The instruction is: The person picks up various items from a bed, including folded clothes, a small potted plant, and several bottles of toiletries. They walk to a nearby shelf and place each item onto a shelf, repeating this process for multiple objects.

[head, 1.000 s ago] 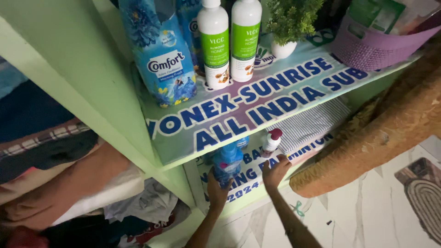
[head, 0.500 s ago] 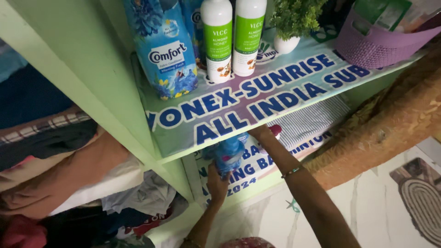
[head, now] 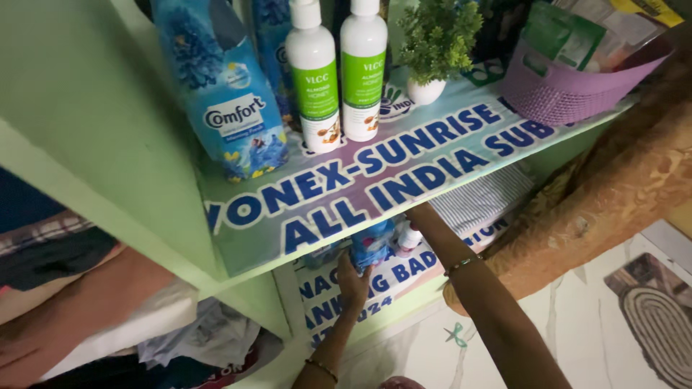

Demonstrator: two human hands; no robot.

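Observation:
My left hand [head: 352, 281] grips a blue pouch [head: 372, 245] standing on the lower shelf [head: 404, 277], which is lined with a printed banner. My right hand [head: 420, 213] reaches deeper under the upper shelf, its fingers hidden behind the shelf edge, beside a small white bottle with a red cap [head: 408, 239]. I cannot tell whether it holds that bottle. The right forearm, with a thin bangle at the wrist, crosses the shelf's front.
On the upper shelf [head: 404, 166] stand a large blue pouch [head: 223, 101], two white-and-green bottles [head: 339, 72], a small potted plant [head: 436, 36] and a purple basket [head: 569, 83]. Folded clothes [head: 86, 317] fill the left compartment. A striped cloth [head: 483, 198] lies on the lower shelf. A brown curtain [head: 620, 194] hangs to the right.
My right hand has moved from the shelf's front, where it held the white bottle, deep under the upper shelf. The bottle now stands beside the blue pouch. My left hand stayed on the pouch.

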